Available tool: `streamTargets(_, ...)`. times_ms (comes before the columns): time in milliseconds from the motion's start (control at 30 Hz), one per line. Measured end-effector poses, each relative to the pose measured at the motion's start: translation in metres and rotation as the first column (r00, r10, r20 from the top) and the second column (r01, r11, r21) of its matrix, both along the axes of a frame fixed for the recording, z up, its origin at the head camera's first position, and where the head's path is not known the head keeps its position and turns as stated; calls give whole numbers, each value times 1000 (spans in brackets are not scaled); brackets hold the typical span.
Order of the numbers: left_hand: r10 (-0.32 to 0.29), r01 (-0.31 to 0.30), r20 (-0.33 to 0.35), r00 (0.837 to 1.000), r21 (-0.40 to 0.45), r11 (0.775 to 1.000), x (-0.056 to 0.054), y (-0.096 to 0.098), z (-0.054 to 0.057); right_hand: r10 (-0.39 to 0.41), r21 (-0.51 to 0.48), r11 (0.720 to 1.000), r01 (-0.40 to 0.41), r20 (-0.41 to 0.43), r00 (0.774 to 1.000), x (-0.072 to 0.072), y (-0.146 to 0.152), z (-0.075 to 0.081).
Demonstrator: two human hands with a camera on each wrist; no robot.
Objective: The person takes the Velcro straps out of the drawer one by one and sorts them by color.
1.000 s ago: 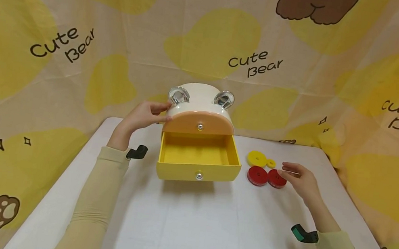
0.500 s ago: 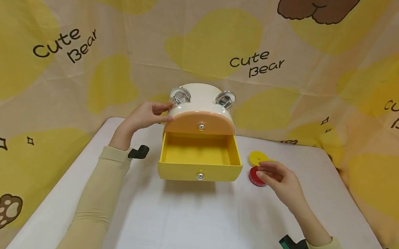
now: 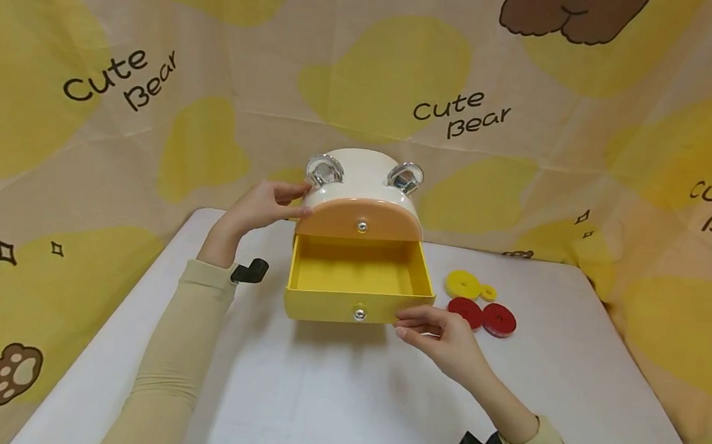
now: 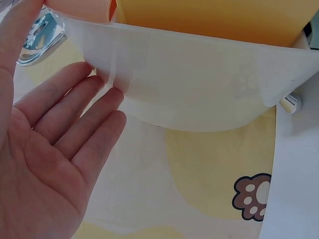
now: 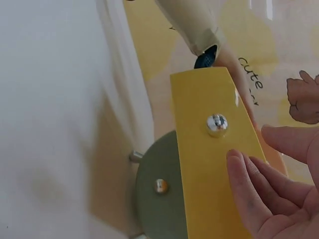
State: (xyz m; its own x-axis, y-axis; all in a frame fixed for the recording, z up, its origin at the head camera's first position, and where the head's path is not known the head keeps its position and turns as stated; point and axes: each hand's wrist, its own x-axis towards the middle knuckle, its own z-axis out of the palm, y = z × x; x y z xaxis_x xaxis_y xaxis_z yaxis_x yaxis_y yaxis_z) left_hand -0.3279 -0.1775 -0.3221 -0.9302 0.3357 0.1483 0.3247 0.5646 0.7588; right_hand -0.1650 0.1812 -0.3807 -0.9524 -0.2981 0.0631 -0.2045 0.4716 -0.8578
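A small white chest of drawers (image 3: 361, 170) with silvery ears stands on the table; its middle yellow drawer (image 3: 356, 305) is pulled out, with nothing visible inside. My left hand (image 3: 255, 206) rests against the chest's left side, thumb toward the orange top drawer (image 3: 359, 216) and fingers nearly straight along the side wall (image 4: 189, 79). My right hand (image 3: 444, 340) is at the right end of the yellow drawer's front, fingers extended, holding nothing. In the right wrist view the fingertips (image 5: 235, 158) lie close to the front near the round silver knob (image 5: 217, 124); contact is hard to tell.
Two red discs (image 3: 499, 320), a yellow disc (image 3: 463, 285) and a small yellow disc (image 3: 488, 293) lie right of the chest. A green lower drawer (image 5: 159, 206) shows under the yellow one. Printed cloth (image 3: 372, 72) hangs behind the white table (image 3: 310, 405).
My right hand has moved left from beside the red discs to the front of the yellow drawer. The discs stay on the table. My left hand keeps its place on the chest.
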Motion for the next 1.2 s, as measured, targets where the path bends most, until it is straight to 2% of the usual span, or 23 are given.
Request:
streamTargets(167, 4, -4, -7, 1000, 5, 1000, -1, 0, -1, 57, -18, 998, -57, 1, 998, -2, -16, -7)
streamTargets(333, 0, 0, -20, 1000, 4, 1000, -3, 0, -1, 75, -44, 996, -75, -2, 997, -5, -30, -15)
streamTargets(667, -3, 3, -24, 1000, 7, 1000, -2, 0, -2, 30, -67, 997, -31, -27, 999, -9, -50, -25)
streamTargets(833, 0, 0, -19, 1000, 8, 1000, -2, 0, -2, 2, -117, 993, 1, 24, 1000, -10, -56, -27)
streamTargets(1000, 11, -11, -7, 1000, -5, 1000, -2, 0, -3, -38, -154, 987, 50, 77, 996, -11, -60, -23)
streamTargets(1200, 6, -6, -1, 1000, -8, 1000, -1, -1, -2, -66, -136, 988, 79, 98, 993, -10, -67, -11)
